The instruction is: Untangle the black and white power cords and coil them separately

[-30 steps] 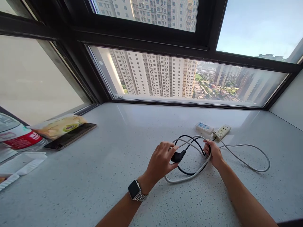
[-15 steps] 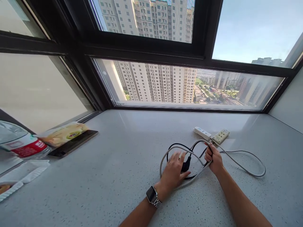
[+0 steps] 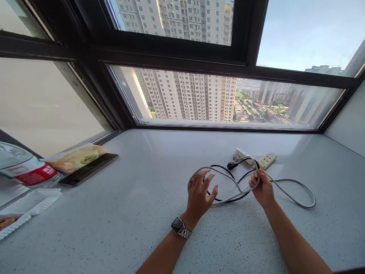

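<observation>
My right hand (image 3: pixel 262 189) is closed round a bundle of power strip cords, a grey-white cord (image 3: pixel 296 180) and a black cord (image 3: pixel 242 177), where they cross. To its left, my left hand (image 3: pixel 199 195) has its fingers spread over the left end of the cord loops; whether it touches them I cannot tell. A black plug (image 3: pixel 231 165) lies at the back of the loops, near the white power strip (image 3: pixel 242 153), which is partly covered by cord. Just beyond my right hand rests the cream power strip (image 3: pixel 267 161). A loop of grey-white cord runs out to the right.
On the left of the speckled sill (image 3: pixel 119 213) lie a bottle with a red label (image 3: pixel 35 174), a yellowish soft packet (image 3: pixel 78 158), a dark phone (image 3: pixel 89 169) and a white tray or wrapper (image 3: pixel 34 203). A black window frame (image 3: pixel 182 64) borders the back.
The black plug has gone from under my left hand to the back, beside the white power strip. My left hand has shifted left with its fingers spread; my right hand keeps hold of the cords.
</observation>
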`<state>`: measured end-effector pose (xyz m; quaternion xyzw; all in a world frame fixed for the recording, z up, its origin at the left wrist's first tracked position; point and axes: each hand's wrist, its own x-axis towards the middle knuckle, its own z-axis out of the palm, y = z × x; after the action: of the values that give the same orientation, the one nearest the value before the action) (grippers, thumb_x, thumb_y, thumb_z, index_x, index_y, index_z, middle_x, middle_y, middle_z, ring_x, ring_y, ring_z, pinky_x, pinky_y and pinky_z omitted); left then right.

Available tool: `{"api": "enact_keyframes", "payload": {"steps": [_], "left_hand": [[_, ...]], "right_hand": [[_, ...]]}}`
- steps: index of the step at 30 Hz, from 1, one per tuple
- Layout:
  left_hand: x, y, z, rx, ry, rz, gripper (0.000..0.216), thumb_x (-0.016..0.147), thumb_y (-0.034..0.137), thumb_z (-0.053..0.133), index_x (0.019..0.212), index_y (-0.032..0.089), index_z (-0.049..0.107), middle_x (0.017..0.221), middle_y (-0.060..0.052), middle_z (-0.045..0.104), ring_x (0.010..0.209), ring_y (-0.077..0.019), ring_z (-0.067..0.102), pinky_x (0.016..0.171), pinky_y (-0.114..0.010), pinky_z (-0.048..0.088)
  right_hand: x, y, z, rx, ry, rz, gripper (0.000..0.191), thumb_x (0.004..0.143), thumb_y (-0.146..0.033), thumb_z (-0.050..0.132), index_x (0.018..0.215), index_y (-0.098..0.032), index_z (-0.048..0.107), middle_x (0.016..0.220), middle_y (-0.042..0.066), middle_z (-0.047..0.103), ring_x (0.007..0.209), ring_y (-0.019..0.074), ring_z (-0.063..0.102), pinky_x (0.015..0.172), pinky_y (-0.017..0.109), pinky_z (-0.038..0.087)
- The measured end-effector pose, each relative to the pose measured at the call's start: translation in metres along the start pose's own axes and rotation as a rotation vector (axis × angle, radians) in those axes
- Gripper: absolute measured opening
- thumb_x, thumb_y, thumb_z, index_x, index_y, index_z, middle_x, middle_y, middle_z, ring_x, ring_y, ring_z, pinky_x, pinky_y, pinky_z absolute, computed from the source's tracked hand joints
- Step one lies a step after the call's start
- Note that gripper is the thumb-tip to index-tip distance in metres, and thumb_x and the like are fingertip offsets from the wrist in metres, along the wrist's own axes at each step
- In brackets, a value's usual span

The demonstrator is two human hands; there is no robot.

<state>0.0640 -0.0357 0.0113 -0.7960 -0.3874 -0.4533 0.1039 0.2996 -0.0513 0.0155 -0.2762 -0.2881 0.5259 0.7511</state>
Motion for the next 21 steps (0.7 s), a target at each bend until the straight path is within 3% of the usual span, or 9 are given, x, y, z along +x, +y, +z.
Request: {"api": "enact_keyframes", "payload": {"steps": [6,9,12,14,17,21], "left_hand": [[0.002,-0.003,-0.009,-0.127,0.2,0.127,0.021,0.084,0.016,0.058,0.104,0.023,0.058,0.099,-0.008,0.063,0.1,-0.0222,0.059,0.086,-0.037,0.05],[0.003,-0.003,-0.012,-0.037,0.253,0.068,0.025,0.083,0.02,0.062,0.107,0.023,0.055,0.109,-0.011,0.06,0.11,-0.027,0.055,0.092,-0.044,0.046],[0.001,-0.007,-0.008,-0.012,0.109,-0.075,0.038,0.086,0.03,0.059,0.122,0.023,0.049,0.126,-0.016,0.054,0.12,-0.0309,0.049,0.097,-0.049,0.042],[-0.002,-0.011,-0.004,-0.079,-0.006,-0.189,0.042,0.089,0.037,0.054,0.127,0.022,0.046,0.129,-0.016,0.054,0.118,-0.0306,0.052,0.093,-0.047,0.047],[-0.003,-0.017,-0.002,-0.276,-0.074,-0.423,0.044,0.089,0.046,0.049,0.125,0.021,0.049,0.121,-0.015,0.059,0.102,-0.0266,0.061,0.07,-0.035,0.056],[0.0,-0.021,-0.002,-0.585,-0.23,-0.683,0.053,0.086,0.057,0.048,0.123,0.02,0.053,0.103,-0.011,0.066,0.077,-0.0199,0.066,0.049,-0.024,0.052]], "right_hand": [[-0.004,-0.007,0.001,0.035,-0.099,0.035,0.016,0.078,-0.037,0.069,0.087,-0.023,0.067,0.073,-0.001,0.059,0.057,0.0111,0.052,0.053,0.026,0.047],[-0.004,-0.008,0.001,0.029,-0.127,0.043,0.014,0.079,-0.036,0.067,0.081,-0.022,0.067,0.07,-0.001,0.06,0.056,0.0118,0.053,0.052,0.026,0.047],[-0.004,-0.007,0.001,0.016,-0.12,0.062,0.016,0.077,-0.035,0.067,0.072,-0.021,0.063,0.068,-0.001,0.059,0.053,0.0115,0.052,0.05,0.026,0.046],[-0.004,-0.007,0.002,0.017,-0.097,0.074,0.02,0.076,-0.037,0.068,0.069,-0.02,0.06,0.067,-0.001,0.059,0.052,0.0108,0.051,0.049,0.025,0.046],[-0.004,-0.006,0.002,0.022,-0.047,0.106,0.027,0.075,-0.041,0.069,0.066,-0.02,0.055,0.065,-0.002,0.056,0.05,0.0094,0.05,0.047,0.023,0.045],[-0.004,-0.01,0.0,0.056,-0.015,0.2,0.03,0.071,-0.033,0.072,0.066,-0.02,0.046,0.061,-0.006,0.051,0.045,0.006,0.047,0.042,0.017,0.042]]}}
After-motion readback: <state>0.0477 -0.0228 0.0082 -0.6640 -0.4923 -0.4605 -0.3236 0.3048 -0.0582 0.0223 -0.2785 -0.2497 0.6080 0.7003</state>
